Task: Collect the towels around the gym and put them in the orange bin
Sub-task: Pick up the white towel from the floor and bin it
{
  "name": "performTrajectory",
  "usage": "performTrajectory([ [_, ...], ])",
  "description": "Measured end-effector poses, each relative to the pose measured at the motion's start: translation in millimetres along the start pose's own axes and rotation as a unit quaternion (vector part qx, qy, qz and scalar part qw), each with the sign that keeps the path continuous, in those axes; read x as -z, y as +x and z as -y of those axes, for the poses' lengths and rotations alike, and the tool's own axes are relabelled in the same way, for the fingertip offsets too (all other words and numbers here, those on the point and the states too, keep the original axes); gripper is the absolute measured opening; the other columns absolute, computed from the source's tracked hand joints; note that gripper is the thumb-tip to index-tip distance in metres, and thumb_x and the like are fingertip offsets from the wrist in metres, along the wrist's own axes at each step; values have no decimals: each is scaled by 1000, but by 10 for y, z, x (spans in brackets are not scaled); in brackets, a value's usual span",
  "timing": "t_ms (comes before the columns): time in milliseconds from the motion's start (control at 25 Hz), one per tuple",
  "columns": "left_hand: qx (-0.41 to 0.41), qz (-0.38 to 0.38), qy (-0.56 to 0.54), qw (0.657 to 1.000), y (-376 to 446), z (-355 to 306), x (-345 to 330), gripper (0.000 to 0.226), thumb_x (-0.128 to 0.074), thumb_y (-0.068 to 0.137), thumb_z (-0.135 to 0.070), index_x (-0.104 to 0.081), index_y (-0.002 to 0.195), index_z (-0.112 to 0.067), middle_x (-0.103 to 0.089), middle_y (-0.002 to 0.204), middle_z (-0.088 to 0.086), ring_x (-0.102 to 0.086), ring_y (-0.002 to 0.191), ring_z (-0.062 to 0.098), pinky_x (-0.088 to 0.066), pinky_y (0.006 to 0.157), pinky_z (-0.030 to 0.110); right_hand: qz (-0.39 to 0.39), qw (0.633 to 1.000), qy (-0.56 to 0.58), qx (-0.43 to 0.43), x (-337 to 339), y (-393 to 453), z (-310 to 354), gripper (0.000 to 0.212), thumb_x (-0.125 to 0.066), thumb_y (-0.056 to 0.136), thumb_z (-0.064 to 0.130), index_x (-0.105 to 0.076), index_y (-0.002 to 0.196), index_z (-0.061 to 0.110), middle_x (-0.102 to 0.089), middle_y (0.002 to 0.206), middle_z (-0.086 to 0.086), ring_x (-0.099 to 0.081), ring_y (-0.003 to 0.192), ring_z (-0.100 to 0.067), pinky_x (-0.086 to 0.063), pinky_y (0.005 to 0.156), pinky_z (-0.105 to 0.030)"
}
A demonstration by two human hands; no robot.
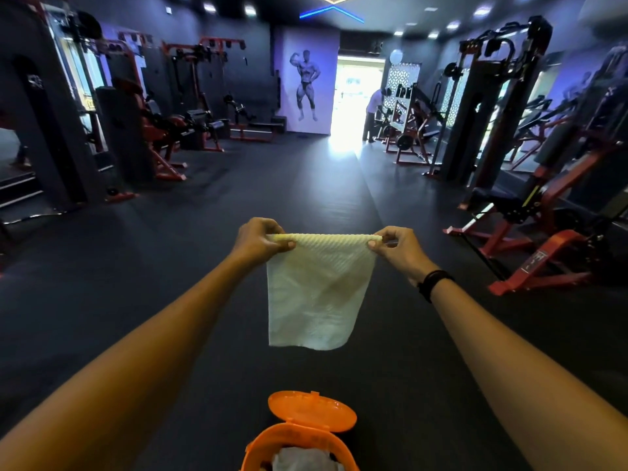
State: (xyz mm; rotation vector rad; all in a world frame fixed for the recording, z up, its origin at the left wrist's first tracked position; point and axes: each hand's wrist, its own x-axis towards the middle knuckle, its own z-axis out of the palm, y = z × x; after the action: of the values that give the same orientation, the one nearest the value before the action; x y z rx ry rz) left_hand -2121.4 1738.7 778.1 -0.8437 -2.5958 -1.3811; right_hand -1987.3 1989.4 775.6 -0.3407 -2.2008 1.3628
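A pale yellow towel [316,294] hangs in the air in front of the person, stretched flat between both hands, its top edge rolled or folded over into a ridged band. The left hand [260,239] pinches the top left corner with fingers curled round the edge and the thumb pressed on the near side; the right hand [396,246] pinches the top right corner the same way. A black wristband [433,283] sits on the right wrist. The towel's lower edge hangs free, above and beyond the orange bin [299,443].

The bin stands on the dark floor [136,266] at the bottom of the view, cut off by the frame so only its top shows. Its orange lid [312,413] is flipped open and stands up behind the opening. Inside lies something pale and crumpled, a grey-white cloth [302,460], only partly visible.

Red and black gym machines [530,212] line both sides of the room, dim and hard to make out in detail. At the far end a bodybuilder mural [307,85] covers the wall beside a bright, washed-out doorway [353,103], where another person [372,113] stands, partly hidden by equipment.
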Motion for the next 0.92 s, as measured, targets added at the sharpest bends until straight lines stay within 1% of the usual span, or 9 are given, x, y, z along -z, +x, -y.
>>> performTrajectory([
  [200,77,173,53,980,-120,11,-7,24,-83,72,-30,-73,81,-10,-69,75,2,-63,71,15,-49,56,22,146,986,-42,-70,88,-194,0,9,-68,84,-1,-60,81,2,-60,68,-10,-58,57,-12,-50,48,-16],
  [280,57,173,-78,980,-104,-144,76,22,-81,70,-28,-70,81,-12,-67,64,-4,-60,62,12,-49,54,23,153,985,28,-71,204,-138,91,18,-75,76,7,-61,86,2,-62,73,-11,-62,56,-9,-53,51,-21],
  [360,54,140,-317,936,-20,-233,209,46,-80,66,-43,-65,98,-14,-71,79,0,-63,70,15,-53,64,31,157,967,170,-108,397,-1,160,44,-80,66,29,-61,100,9,-67,88,-8,-66,73,-14,-56,67,-34],
  [400,77,186,-356,913,-51,-275,257,62,-82,60,-52,-61,106,-16,-72,92,3,-65,79,19,-54,68,35,204,951,184,-139,455,12,156,52,-80,64,36,-61,106,12,-69,96,-8,-67,83,-18,-55,75,-40],
  [520,147,301,-225,915,-361,-133,104,67,-83,61,-45,-58,117,-19,-70,108,2,-68,97,20,-58,73,34,289,928,158,-175,417,-143,-127,65,-89,57,41,-65,105,5,-70,102,-13,-68,86,-24,-54,83,-42],
  [640,189,211,-250,926,-461,-4,-81,84,-87,47,-54,-65,113,-8,-72,105,6,-68,99,25,-57,85,41,216,938,210,-173,302,-253,-240,64,-90,51,43,-64,96,5,-72,86,-6,-69,73,-15,-59,69,-30],
  [760,216,107,-282,929,-393,-11,-145,80,-86,62,-37,-51,126,-3,-63,117,9,-63,98,25,-56,79,42,119,944,260,-164,209,-308,-183,33,-74,77,16,-51,101,11,-67,81,-8,-66,62,-12,-58,57,-27],
  [840,206,80,-247,943,-379,9,-197,78,-84,69,-18,-39,133,-12,-52,121,8,-57,102,24,-54,75,36,100,951,244,-164,192,-326,-218,36,-63,86,-1,-45,113,15,-64,89,-12,-65,73,-18,-59,64,-30],
  [920,174,101,-234,951,-400,70,-217,86,-87,64,-11,-40,135,-17,-54,123,11,-57,109,27,-54,77,35,147,954,207,-158,198,-372,-248,52,-66,80,-10,-47,123,13,-64,99,-17,-65,88,-23,-57,76,-31],
])
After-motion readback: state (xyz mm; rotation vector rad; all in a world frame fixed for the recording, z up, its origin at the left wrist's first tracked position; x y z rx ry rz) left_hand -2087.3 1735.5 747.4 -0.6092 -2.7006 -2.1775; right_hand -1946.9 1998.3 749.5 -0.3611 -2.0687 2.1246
